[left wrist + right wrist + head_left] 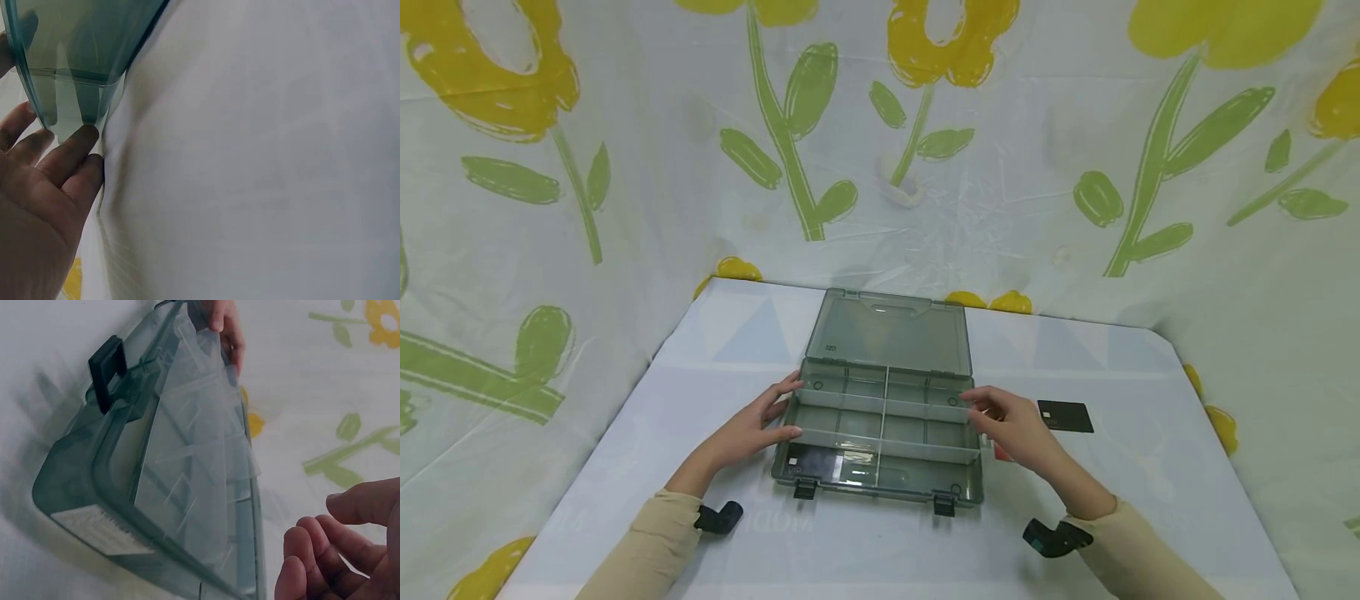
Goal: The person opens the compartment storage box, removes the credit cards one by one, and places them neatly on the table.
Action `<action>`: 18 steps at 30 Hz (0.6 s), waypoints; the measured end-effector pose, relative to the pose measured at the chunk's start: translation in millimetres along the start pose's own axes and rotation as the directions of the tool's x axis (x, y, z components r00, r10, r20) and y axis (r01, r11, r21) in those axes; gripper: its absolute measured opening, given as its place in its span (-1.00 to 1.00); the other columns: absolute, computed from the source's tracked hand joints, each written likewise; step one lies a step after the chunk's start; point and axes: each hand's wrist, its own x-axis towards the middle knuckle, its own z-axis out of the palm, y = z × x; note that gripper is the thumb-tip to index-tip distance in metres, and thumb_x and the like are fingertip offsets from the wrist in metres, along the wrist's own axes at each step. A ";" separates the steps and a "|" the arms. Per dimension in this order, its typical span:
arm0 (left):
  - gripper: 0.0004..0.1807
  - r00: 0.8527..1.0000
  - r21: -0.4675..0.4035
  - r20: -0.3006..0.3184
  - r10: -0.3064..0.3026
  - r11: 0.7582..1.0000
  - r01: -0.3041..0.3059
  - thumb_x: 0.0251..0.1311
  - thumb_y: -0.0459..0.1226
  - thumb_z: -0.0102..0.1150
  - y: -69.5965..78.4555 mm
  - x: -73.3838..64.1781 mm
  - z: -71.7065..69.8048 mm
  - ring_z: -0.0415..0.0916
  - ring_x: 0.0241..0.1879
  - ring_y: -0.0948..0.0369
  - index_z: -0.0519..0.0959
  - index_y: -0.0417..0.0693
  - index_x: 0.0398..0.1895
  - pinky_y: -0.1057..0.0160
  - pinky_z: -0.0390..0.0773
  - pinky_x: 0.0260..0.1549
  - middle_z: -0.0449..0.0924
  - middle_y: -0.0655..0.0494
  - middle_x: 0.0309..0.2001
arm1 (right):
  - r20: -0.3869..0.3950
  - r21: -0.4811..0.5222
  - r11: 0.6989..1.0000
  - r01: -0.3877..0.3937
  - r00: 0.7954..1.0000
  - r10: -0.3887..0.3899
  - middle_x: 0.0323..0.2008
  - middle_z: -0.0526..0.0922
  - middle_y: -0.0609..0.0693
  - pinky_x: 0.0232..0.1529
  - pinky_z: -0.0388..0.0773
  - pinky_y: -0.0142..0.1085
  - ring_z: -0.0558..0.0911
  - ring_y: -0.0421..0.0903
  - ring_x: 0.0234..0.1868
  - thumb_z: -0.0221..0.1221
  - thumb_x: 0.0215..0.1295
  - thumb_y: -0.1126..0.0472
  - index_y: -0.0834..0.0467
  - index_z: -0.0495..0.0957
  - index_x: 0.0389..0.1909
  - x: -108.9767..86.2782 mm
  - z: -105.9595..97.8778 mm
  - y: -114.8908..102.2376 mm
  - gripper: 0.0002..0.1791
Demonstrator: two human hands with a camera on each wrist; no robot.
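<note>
A grey see-through compartment box [910, 493] lies on the table with its lid [887, 337] folded back. Clear dividers [842, 400] split it into several sections; a black card [811, 461] marked VIP lies in the front left one. My left hand [745, 432] rests against the box's left side, fingertips on the wall in the left wrist view. Over the right rim, my right hand [1018, 427] has its fingers loosely bent, and the right wrist view shows nothing between thumb and fingers [302, 547].
To the right of the box, a second black card [1066, 416] lies on the white table [1150, 500]. A red item [1002, 453] shows partly from beneath my right hand. Flower-printed sheeting [1000, 192] stands around the table. Two black latches [944, 504] hang off the box's front.
</note>
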 end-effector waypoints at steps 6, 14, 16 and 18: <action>-0.12 1.000 0.004 0.001 0.005 1.000 -0.005 0.33 -0.10 0.34 1.3 -0.4 -0.3 0.09 0.48 -0.31 0.09 0.03 0.61 -0.30 0.35 0.30 -0.19 0.03 0.66 | 0.029 0.030 0.999 0.043 0.999 -0.044 -0.24 0.64 0.01 -0.40 0.57 -0.33 0.58 -0.07 -0.35 0.22 0.45 0.24 0.16 0.62 0.13 5.3 5.8 -10.6 -0.72; -0.11 1.000 0.008 -0.005 0.007 1.000 -0.007 0.32 -0.11 0.35 3.6 -1.0 -0.3 0.10 0.47 -0.31 0.08 0.01 0.61 -0.30 0.35 0.30 -0.19 0.03 0.66 | 0.122 0.055 0.998 0.044 0.991 -0.050 -0.17 0.64 -0.02 -0.31 0.60 -0.31 0.58 -0.13 -0.28 0.21 0.47 0.16 0.17 0.60 0.17 12.0 20.4 -26.5 -0.67; -0.10 1.000 0.011 -0.006 0.008 1.000 -0.008 0.32 -0.11 0.35 3.4 -0.8 -0.2 0.10 0.47 -0.31 0.09 0.01 0.61 -0.30 0.35 0.30 -0.19 0.02 0.65 | 0.145 0.066 0.997 0.051 0.988 -0.060 -0.17 0.64 -0.02 -0.30 0.61 -0.32 0.59 -0.12 -0.26 0.22 0.47 0.13 0.19 0.60 0.17 13.4 24.7 -30.0 -0.65; -0.10 1.000 0.009 -0.005 0.010 1.000 -0.009 0.32 -0.10 0.35 3.2 -0.5 -0.1 0.11 0.47 -0.31 0.09 0.02 0.61 -0.31 0.34 0.30 -0.18 0.03 0.65 | 0.170 0.085 0.995 0.058 0.983 -0.072 -0.16 0.64 -0.01 -0.29 0.62 -0.32 0.61 -0.09 -0.25 0.22 0.47 0.12 0.20 0.59 0.18 14.8 29.7 -33.1 -0.63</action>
